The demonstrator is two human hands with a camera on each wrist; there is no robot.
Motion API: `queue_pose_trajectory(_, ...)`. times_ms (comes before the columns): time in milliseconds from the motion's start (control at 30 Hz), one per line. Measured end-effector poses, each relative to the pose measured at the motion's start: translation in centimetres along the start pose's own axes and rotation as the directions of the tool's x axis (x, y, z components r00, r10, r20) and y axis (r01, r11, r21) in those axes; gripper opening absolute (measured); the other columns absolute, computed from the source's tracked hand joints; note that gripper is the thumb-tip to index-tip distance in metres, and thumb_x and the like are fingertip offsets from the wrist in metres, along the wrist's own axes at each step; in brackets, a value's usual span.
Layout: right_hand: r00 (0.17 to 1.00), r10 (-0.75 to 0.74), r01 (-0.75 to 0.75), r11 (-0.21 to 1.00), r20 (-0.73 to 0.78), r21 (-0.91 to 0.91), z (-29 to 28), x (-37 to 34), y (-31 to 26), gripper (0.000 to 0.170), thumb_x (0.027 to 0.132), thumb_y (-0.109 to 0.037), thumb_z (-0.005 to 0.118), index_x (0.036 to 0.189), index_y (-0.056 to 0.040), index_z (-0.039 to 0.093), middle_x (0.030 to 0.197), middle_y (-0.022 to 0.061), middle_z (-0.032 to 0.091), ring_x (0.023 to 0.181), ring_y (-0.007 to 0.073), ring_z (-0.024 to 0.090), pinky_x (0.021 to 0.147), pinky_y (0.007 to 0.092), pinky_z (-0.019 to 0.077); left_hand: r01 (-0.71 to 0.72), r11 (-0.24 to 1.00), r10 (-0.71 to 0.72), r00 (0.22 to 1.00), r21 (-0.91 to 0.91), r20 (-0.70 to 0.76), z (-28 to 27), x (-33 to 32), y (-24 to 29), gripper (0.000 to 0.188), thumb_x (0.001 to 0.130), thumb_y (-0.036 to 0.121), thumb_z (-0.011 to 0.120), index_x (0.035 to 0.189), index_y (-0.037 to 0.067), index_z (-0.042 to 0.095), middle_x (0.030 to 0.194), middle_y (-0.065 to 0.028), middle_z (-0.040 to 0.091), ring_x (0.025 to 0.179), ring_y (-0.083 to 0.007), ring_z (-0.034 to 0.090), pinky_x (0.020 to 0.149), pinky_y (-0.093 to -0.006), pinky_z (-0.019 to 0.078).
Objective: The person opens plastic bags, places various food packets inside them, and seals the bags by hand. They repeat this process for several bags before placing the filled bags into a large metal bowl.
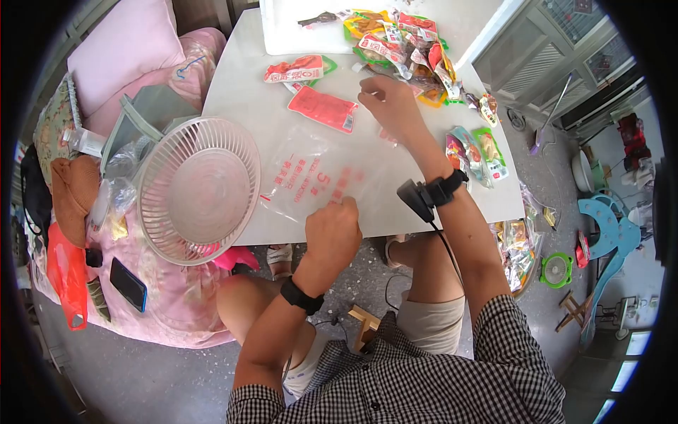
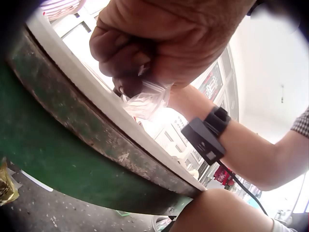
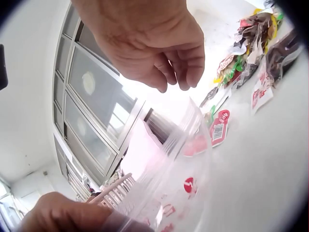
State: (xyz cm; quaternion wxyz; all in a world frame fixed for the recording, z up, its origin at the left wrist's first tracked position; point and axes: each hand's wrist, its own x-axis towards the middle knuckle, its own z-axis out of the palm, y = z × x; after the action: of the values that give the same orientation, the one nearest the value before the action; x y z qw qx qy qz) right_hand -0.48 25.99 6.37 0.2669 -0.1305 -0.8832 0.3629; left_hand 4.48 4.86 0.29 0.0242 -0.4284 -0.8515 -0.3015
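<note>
My left hand (image 1: 333, 234) grips the near edge of a clear plastic bag (image 1: 300, 173) with red printing, at the table's front. In the left wrist view, crumpled film (image 2: 148, 104) comes out below its curled fingers. My right hand (image 1: 390, 106) is over the table, beyond the bag and beside the packet heap. Its fingers (image 3: 194, 72) hang loosely bent in the right wrist view, with nothing between them. A flat red packet (image 1: 323, 109) lies left of this hand, and a red and green packet (image 1: 295, 69) lies behind it.
A heap of snack packets (image 1: 402, 46) lies at the back, partly in a white foam box (image 1: 282, 32). Several packets (image 1: 477, 154) lie at the table's right. A plastic basket (image 1: 201, 191) stands left, near a phone (image 1: 128, 285) on the pink bedding.
</note>
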Motion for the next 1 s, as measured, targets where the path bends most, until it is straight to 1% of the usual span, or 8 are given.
queue_pose_trajectory(133,0.993,-0.101,0.113,0.973,0.068,-0.203,2.6,1.9,1.7,0.027,0.076,-0.02,0.066,0.097,-0.0019,0.066,0.091,0.016,0.066,0.084,0.0306,0.064,0.077,0.0368,0.0502,0.024,0.999,-0.023,0.999,-0.03,0.028,0.1,0.1,-0.1,0.004,0.073,0.002,0.058,0.074,0.001,0.054,0.058,-0.018,0.057,0.056,-0.0367,0.059,0.051,-0.0454,0.0458)
queue_pose_trajectory(233,0.98,-0.05,0.103,0.955,0.191,-0.277,4.4,1.9,2.1,0.03,0.077,-0.024,0.064,0.1,-0.0048,0.066,0.099,0.0157,0.063,0.095,0.0319,0.06,0.085,0.038,0.0481,0.034,0.999,-0.033,0.998,-0.025,0.049,0.2,0.3,0.1,0.004,0.073,0.003,0.058,0.074,0.001,0.054,0.06,-0.0184,0.057,0.058,-0.0368,0.059,0.054,-0.046,0.0461)
queue_pose_trajectory(333,0.966,0.076,0.016,0.936,0.248,-0.351,4.4,1.9,1.4,0.031,0.078,-0.026,0.063,0.103,-0.0071,0.065,0.106,0.0149,0.06,0.103,0.0305,0.057,0.09,0.0377,0.046,0.037,0.999,-0.036,0.997,-0.007,0.069,0.1,0.3,0.2,0.005,0.072,0.002,0.058,0.074,0.001,0.053,0.062,-0.0192,0.059,0.06,-0.0371,0.06,0.055,-0.0457,0.0472)
queue_pose_trajectory(500,0.963,0.135,-0.022,0.902,0.233,-0.431,2.7,2.2,2.8,0.031,0.078,-0.027,0.063,0.102,-0.0071,0.066,0.106,0.0145,0.061,0.103,0.0302,0.057,0.089,0.0372,0.0463,0.0,1.0,0.0,0.998,0.007,0.064,-0.1,0.4,0.3,0.007,0.07,0.001,0.058,0.073,0.001,0.052,0.063,-0.0204,0.06,0.059,-0.0371,0.062,0.055,-0.0445,0.0491)
queue_pose_trajectory(600,0.962,0.169,-0.057,0.892,0.214,-0.448,0.9,2.1,4.3,0.031,0.077,-0.026,0.064,0.102,-0.0067,0.066,0.107,0.0147,0.061,0.103,0.0299,0.057,0.089,0.0372,0.0462,0.032,0.999,-0.032,0.997,0.007,0.075,0.1,0.3,0.2,0.005,0.076,0.004,0.058,0.077,0.0,0.054,0.062,-0.0188,0.058,0.061,-0.0377,0.059,0.056,-0.0477,0.0445)
queue_pose_trajectory(733,0.967,0.21,-0.127,0.889,0.146,-0.441,-1.7,1.2,6.9,0.031,0.077,-0.026,0.065,0.1,-0.0058,0.066,0.105,0.0154,0.062,0.102,0.0298,0.058,0.088,0.0376,0.0466,0.04,0.999,-0.042,0.995,0.031,0.088,0.2,0.4,0.3,0.006,0.076,0.003,0.058,0.08,0.0,0.056,0.063,-0.019,0.058,0.062,-0.0385,0.058,0.056,-0.0482,0.044)
queue_pose_trajectory(900,0.982,0.184,-0.146,0.889,0.047,-0.435,-5.3,0.5,9.4,0.026,0.076,-0.025,0.065,0.092,-0.0047,0.066,0.094,0.0154,0.065,0.093,0.0303,0.062,0.081,0.0392,0.0488,-0.038,0.997,0.038,0.999,0.064,-0.005,0.4,0.4,0.2,0.003,0.076,0.002,0.056,0.077,0.001,0.054,0.058,-0.0188,0.058,0.054,-0.0363,0.06,0.05,-0.0451,0.0464)
queue_pose_trajectory(1000,0.988,0.156,-0.147,0.887,-0.015,-0.438,-6.9,0.3,10.1,0.023,0.076,-0.024,0.064,0.088,-0.0047,0.067,0.089,0.0153,0.066,0.089,0.0309,0.063,0.078,0.0398,0.0497,-0.049,0.998,0.049,0.999,0.049,-0.001,0.2,0.4,0.3,0.005,0.076,0.002,0.056,0.08,0.0,0.056,0.058,-0.0186,0.058,0.054,-0.0361,0.06,0.05,-0.0452,0.0461)
